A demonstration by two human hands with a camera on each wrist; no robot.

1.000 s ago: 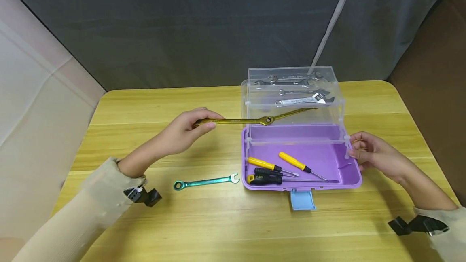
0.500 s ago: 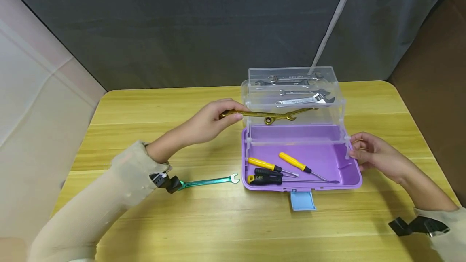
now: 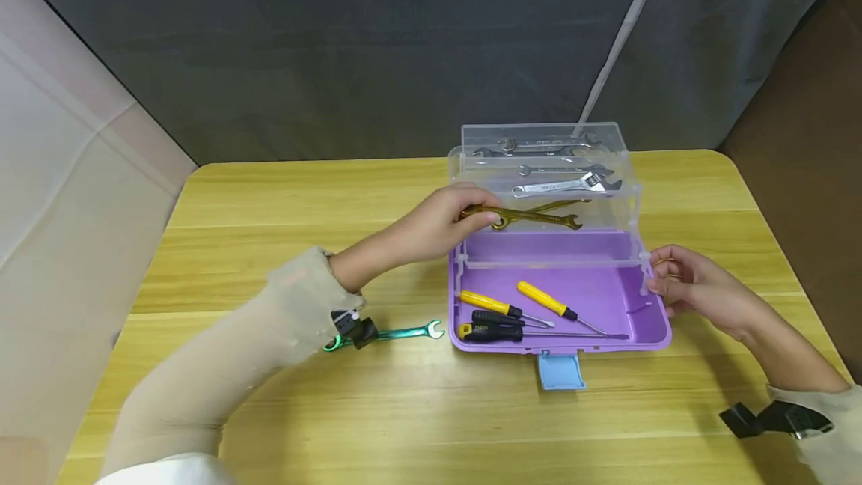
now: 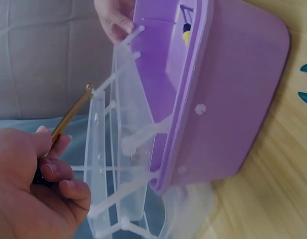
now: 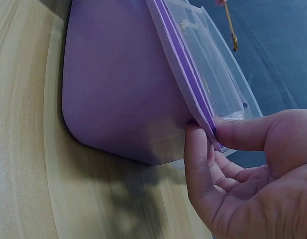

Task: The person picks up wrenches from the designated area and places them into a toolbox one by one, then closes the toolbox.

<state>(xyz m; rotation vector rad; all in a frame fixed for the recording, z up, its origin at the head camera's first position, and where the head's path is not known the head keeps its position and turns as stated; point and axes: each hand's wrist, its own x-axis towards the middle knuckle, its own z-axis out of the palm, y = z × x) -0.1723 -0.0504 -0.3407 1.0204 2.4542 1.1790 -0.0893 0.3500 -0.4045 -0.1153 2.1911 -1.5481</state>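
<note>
My left hand (image 3: 471, 214) pinches one end of a gold wrench (image 3: 539, 217) and holds it over the lower clear tray (image 3: 471, 182) of a purple toolbox (image 3: 606, 298). The wrench crosses a second gold wrench (image 3: 562, 205) lying in that tray. In the left wrist view my left hand (image 4: 49, 164) grips the gold wrench (image 4: 73, 114) beside the clear tray wall. My right hand (image 3: 673, 279) pinches the toolbox's right rim; the right wrist view shows its thumb and fingers (image 5: 233, 134) on the purple rim (image 5: 178, 74).
Two yellow screwdrivers (image 3: 488, 304) and a black one (image 3: 494, 331) lie in the purple base. Silver wrenches (image 3: 562, 185) fill the upper clear trays. A teal wrench (image 3: 397, 333) lies on the wooden table (image 3: 269, 200), left of the box. A blue latch (image 3: 559, 370) sticks out in front.
My left hand has carried the gold wrench rightward, from left of the box to over the lower clear tray. The right hand has stayed on the rim.
</note>
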